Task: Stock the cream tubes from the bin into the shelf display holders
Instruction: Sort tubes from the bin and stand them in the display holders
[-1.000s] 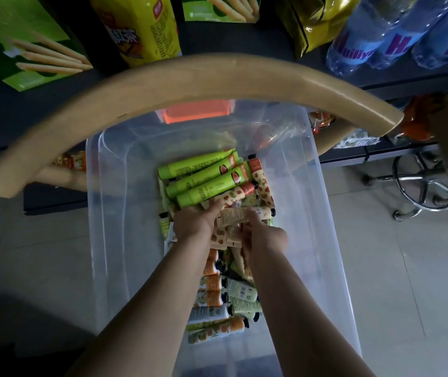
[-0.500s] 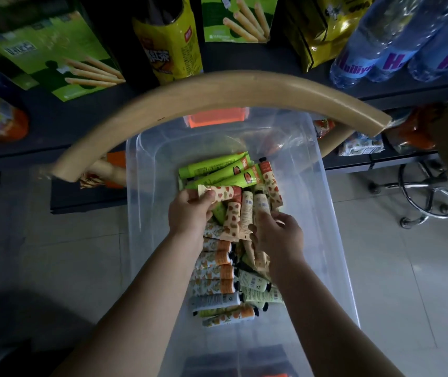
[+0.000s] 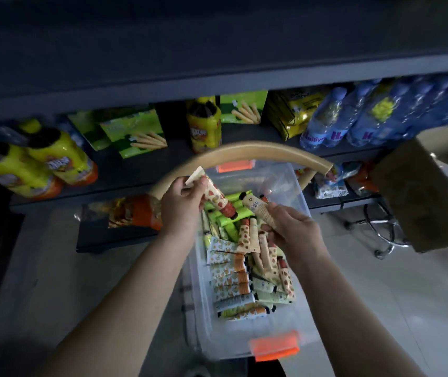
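The left hand grips a fruit-printed red-capped cream tube, the right hand a beige black-capped tube, over the clear plastic bin; seemingly light, squashy, best held mid-body.

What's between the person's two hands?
Head view: the red-capped tube in the left hand and the cream tube in the right hand point into the gap, over green tubes lying in the bin.

The head-worn camera looks steeply down, close over the bin, facing the shelf.
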`<state>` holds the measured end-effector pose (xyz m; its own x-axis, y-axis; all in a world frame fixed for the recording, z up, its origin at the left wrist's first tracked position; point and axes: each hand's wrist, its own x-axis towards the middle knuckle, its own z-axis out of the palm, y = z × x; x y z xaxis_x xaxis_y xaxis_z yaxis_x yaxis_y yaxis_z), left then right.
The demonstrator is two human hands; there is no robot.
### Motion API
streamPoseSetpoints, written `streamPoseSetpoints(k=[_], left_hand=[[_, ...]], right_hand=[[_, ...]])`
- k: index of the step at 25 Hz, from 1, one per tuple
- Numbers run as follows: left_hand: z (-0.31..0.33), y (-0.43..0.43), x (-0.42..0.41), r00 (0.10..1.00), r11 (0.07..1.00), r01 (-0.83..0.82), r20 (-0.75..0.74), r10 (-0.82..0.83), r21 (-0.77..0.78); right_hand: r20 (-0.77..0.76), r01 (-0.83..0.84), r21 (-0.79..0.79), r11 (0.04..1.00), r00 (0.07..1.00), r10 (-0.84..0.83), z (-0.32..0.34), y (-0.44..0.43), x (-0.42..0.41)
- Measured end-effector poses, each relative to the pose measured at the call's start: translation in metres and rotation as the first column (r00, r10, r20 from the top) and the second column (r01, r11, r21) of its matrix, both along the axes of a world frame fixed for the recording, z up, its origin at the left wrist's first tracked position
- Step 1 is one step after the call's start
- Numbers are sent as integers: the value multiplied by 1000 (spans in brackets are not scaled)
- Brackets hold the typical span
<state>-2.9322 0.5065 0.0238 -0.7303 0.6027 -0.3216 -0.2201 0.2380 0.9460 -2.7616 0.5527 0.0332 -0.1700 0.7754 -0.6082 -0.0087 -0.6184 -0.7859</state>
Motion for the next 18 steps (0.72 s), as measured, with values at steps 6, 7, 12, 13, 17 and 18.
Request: streamPoseSetpoints(k=[6, 7, 12, 13, 17, 18], left_hand=[[144, -39, -34, 1000, 987, 12, -22, -9, 160], [167, -44, -39, 999, 984, 19, -51, -10, 179], [281, -60, -64, 991, 953, -16, -123, 56, 301], [298, -60, -67, 988, 949, -16, -139, 63, 316], [356, -57, -62, 982, 916, 25, -182, 52, 400], [371, -54, -59, 978, 909, 40, -203, 49, 415]], right_hand=[[-33, -42, 247, 968, 998, 52, 132, -17, -25], [-43, -62, 283, 957, 996, 77, 155, -18, -28], [-9, -151, 487, 860, 984, 178, 263, -16, -45], [14, -171, 533, 828, 981, 194, 279, -15, -48], [39, -204, 646, 736, 971, 236, 332, -2, -44], [43, -202, 665, 719, 972, 233, 346, 6, -43]])
